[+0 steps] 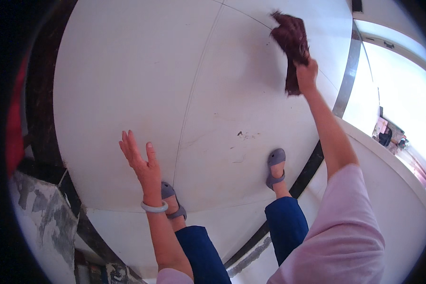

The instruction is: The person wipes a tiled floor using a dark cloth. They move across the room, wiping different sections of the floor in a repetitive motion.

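My right hand (308, 72) grips a dark maroon cloth (294, 39) with ragged edges, and my arm is stretched out ahead. The cloth hangs out on both sides of my fist, its edges slightly blurred. Whether it touches the white tiled floor (127, 71) I cannot tell; a soft shadow lies on the tiles to its left. Nothing is in my left hand (142, 161), which is held up with fingers and thumb apart near my left shoe. A pale bangle (154, 207) circles that wrist.
Small dark debris (248, 135) lies on the tiles beyond my feet. My grey clogs (277, 159) stand apart on the floor. A dark border strip (42, 106) curves along the left, beside a wall base with patchy plaster (46, 209). At right are a pale ledge (387, 145) and a bright opening.
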A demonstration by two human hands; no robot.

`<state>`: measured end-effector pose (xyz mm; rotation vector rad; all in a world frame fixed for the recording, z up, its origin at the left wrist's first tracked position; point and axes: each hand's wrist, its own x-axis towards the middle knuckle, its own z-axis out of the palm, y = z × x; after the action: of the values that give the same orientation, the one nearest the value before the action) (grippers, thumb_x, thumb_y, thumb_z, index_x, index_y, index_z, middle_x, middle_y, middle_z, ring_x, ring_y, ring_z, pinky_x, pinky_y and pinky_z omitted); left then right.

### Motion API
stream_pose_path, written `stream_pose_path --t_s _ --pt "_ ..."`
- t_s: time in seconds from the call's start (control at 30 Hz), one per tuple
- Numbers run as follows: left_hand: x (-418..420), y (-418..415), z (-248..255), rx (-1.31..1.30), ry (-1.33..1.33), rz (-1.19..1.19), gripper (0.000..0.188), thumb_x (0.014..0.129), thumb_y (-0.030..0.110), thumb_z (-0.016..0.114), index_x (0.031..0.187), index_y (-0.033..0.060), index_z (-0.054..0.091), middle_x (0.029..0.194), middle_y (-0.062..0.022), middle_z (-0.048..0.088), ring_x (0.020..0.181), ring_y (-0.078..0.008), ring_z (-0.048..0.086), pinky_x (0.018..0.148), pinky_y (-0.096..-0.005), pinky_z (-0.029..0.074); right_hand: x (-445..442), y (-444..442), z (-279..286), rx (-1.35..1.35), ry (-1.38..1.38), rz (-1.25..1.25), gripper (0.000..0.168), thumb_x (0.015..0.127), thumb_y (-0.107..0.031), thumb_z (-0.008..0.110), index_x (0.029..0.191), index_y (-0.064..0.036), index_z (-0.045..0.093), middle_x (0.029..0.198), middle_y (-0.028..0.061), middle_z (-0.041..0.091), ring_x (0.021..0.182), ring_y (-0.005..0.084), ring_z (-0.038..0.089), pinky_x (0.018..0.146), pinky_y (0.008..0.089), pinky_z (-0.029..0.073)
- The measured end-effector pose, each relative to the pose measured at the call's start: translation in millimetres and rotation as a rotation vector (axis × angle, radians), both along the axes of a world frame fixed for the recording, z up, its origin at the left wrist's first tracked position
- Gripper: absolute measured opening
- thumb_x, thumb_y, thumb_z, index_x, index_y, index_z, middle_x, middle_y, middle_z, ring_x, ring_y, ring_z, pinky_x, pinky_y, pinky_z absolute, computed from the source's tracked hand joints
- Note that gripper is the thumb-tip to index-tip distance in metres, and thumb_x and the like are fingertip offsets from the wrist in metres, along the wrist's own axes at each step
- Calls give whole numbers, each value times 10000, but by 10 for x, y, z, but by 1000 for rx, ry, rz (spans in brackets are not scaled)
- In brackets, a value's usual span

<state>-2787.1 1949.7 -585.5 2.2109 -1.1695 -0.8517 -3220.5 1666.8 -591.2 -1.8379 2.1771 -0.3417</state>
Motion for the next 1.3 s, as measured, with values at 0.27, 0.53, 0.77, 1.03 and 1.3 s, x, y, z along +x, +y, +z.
stream_pose_path --t_s 0.27,0.53,0.77,1.03,1.3 --pt "-7 190 -404 159 -133 -167 660 942 213 537 1477 -5 216 1557 -191 166 1431 -401 139 1158 -480 160 473 -73 -529 -76 233 98 438 626 -40 577 1055 -84 655 1157 91 642 1063 392 471 887 509 386" --pt "32 203 -355 191 -117 -178 656 947 200 533 1477 -14 211 1561 -193 150 1437 -381 137 1165 -449 161 1055 1350 -199 101 58 641 511 536 72 559 1020 -64 653 1367 34 524 1056 385 446 879 474 384" --pt "45 155 -239 162 -41 -209 654 948 208 538 1479 -2 220 1561 -192 151 1439 -382 131 1164 -457 160 788 1340 13 59 -131 688 525 591 124 570 1073 -67 653 1240 95 608 1050 349 502 954 422 411" --pt "20 154 -313 167 -97 -228 693 955 264 536 1482 -15 183 1559 -212 131 1432 -415 118 1162 -469 161 437 -506 -262 52 145 7 408 701 -53 514 1087 -77 644 999 182 651 1033 422 473 913 503 396" --pt "74 210 -296 240 -155 -235 714 949 267 548 1483 -23 172 1560 -211 126 1434 -408 123 1162 -468 167 1269 476 -301 70 144 563 427 585 -32 617 1008 -83 643 1305 43 569 1050 361 447 882 453 380"
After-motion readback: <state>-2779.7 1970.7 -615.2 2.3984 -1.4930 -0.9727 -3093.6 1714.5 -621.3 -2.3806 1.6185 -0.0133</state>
